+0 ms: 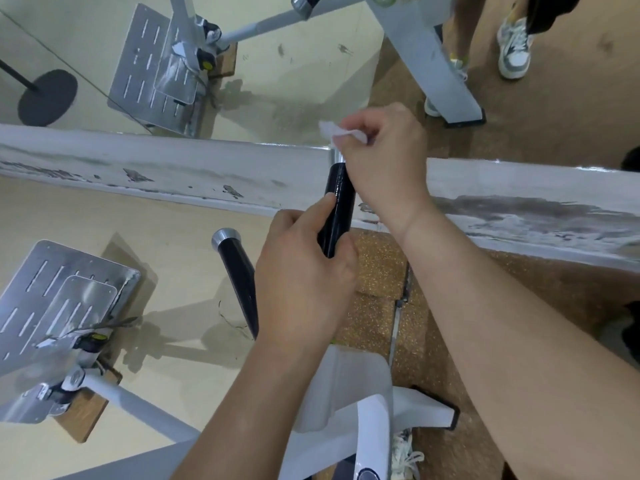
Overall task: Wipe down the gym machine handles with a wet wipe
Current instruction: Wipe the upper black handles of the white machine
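Wiping of the black handle point(341, 202) looks under way at its far end; the left hand point(304, 271) curls round its lower part; the right hand point(384, 157) pinches the wet wipe point(337, 131) in curled fingers, the wipe bunched just past the chrome tip point(335, 156). Next, I judge, the wipe must wrap the grip and slide down; the second handle point(239, 271) stands just beside, untouched.

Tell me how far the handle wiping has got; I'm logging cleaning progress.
Done: no handle can be judged finished from this view. In hand: the left hand grips the black handle low down, while the right hand pinches the wet wipe at its top end. Left: the second handle beside it, which no hand touches.
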Demonstrator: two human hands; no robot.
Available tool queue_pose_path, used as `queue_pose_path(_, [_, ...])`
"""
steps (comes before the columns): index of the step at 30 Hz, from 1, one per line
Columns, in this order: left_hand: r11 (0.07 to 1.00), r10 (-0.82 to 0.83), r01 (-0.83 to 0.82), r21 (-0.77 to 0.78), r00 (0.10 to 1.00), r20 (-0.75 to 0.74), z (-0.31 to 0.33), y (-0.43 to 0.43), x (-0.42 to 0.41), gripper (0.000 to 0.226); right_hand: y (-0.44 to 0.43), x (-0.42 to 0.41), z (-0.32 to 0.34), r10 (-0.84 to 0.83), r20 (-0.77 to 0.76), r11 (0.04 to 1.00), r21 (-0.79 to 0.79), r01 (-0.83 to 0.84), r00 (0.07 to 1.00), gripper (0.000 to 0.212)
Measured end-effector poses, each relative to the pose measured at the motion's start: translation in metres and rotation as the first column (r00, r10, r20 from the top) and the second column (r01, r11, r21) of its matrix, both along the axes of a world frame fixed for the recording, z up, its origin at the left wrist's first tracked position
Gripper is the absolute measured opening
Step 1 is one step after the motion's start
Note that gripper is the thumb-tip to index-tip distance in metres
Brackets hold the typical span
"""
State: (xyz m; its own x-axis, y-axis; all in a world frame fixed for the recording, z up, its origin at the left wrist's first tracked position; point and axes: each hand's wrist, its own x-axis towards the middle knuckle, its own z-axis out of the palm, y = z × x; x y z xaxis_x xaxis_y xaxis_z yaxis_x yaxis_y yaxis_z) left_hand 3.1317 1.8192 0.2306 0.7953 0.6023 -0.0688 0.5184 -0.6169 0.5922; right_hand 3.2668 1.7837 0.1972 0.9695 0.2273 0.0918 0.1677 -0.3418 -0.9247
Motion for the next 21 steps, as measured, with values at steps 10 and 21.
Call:
queue_pose_path(10, [1.000,0.020,-0.020,-0.013,1.000,0.000,0.000,0.001,0.004,0.046,-0.017,-0.016,-0.014,0.079,-0.610,0.781,0.529,0.331,0.788,0.022])
queue_pose_path(21, [0.998,-0.006,0.005,0.070,1.000,0.016,-0.001,-0.001,0.006,0.043,-0.018,-0.016,-0.010,0.068,-0.759,0.751,0.466,0.467,0.647,0.012])
